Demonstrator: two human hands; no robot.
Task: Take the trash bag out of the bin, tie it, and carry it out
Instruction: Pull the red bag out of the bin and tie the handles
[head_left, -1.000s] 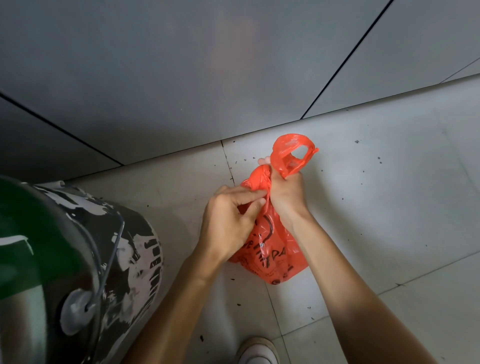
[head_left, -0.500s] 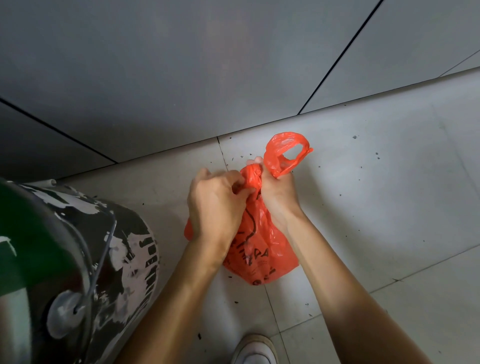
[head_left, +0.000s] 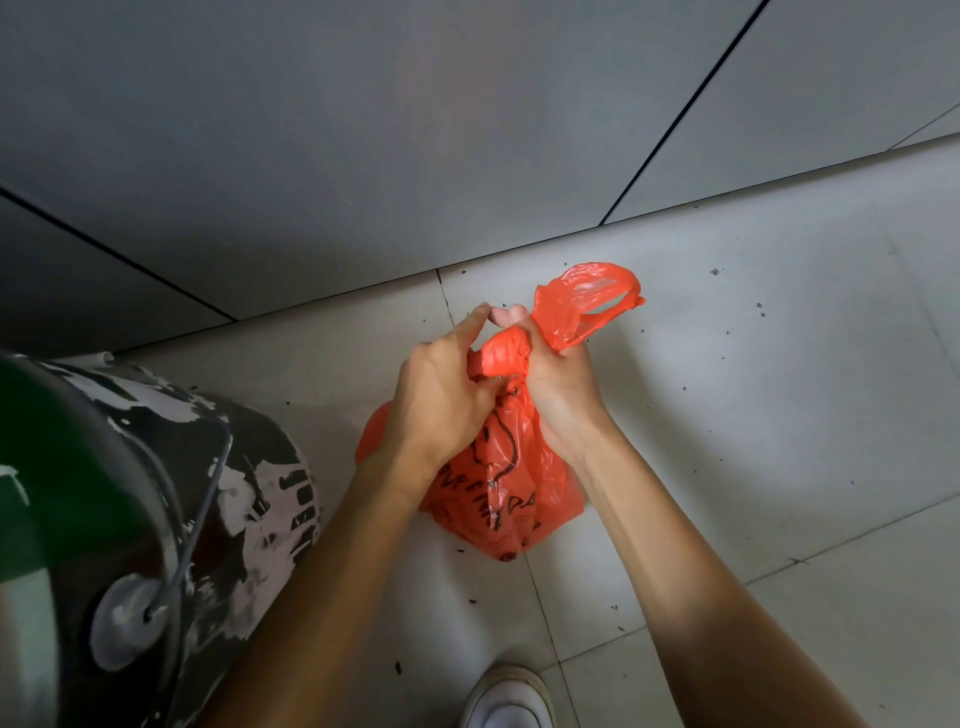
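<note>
An orange plastic trash bag (head_left: 506, 493) with dark printing hangs over the tiled floor, out of the bin. Its neck is twisted into a thick roll between my hands. My left hand (head_left: 441, 400) grips the left side of that roll, forefinger stretched out. My right hand (head_left: 558, 387) clamps the right side, and one handle loop (head_left: 587, 301) sticks up past its knuckles. The bin (head_left: 171, 519), a paint-splattered bucket with a wire handle and a green inside, stands at the lower left.
A grey panelled wall (head_left: 415, 130) rises just behind the bag. The pale floor tiles (head_left: 753, 389) are dotted with dark specks. A white shoe tip (head_left: 506, 699) shows at the bottom edge, below the bag.
My left hand has shifted up onto the bag's neck, and the twisted roll between both hands has thickened. The handle loop stays sticking up on the right.
</note>
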